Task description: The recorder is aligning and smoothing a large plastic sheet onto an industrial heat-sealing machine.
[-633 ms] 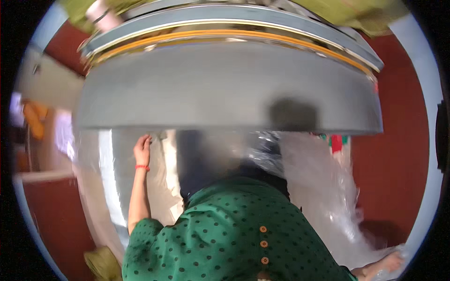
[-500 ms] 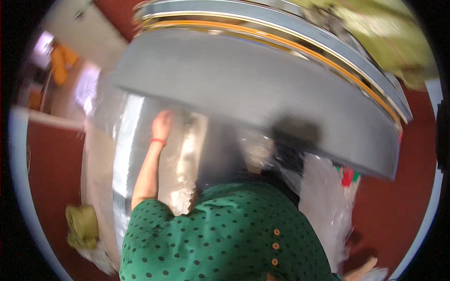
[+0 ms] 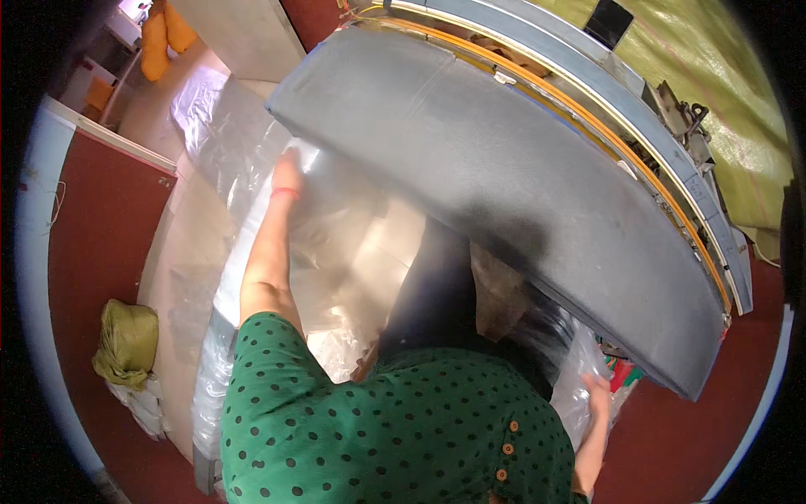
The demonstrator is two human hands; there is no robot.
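Observation:
A long dark grey panel (image 3: pixel 403 109) runs slantwise across the view ahead of me. Below its left end, my left hand (image 3: pixel 287 174), with a red band at the wrist, grips clear plastic sheet (image 3: pixel 332 193) close to the panel's lower edge. Its fingertips are partly hidden. On the lower right, my right hand (image 3: pixel 597 395) is closed on whitish plastic sheet beneath the panel's right end. My dark-clothed leg stands between the two hands.
Orange tubing (image 3: pixel 537 77) and a pale blue rail (image 3: pixel 579 46) run behind the panel. Yellow-green woven sheeting (image 3: pixel 714 67) lies beyond. On the left, a folded olive sack (image 3: pixel 128 336) rests on red-brown floor (image 3: pixel 101 227). Red and green items (image 3: pixel 623 373) sit near my right hand.
My view has turned, shifting the panel to the right and its right end lower. My right hand has come up from the lower right edge to the plastic sheet. My left hand stays at the panel's left end.

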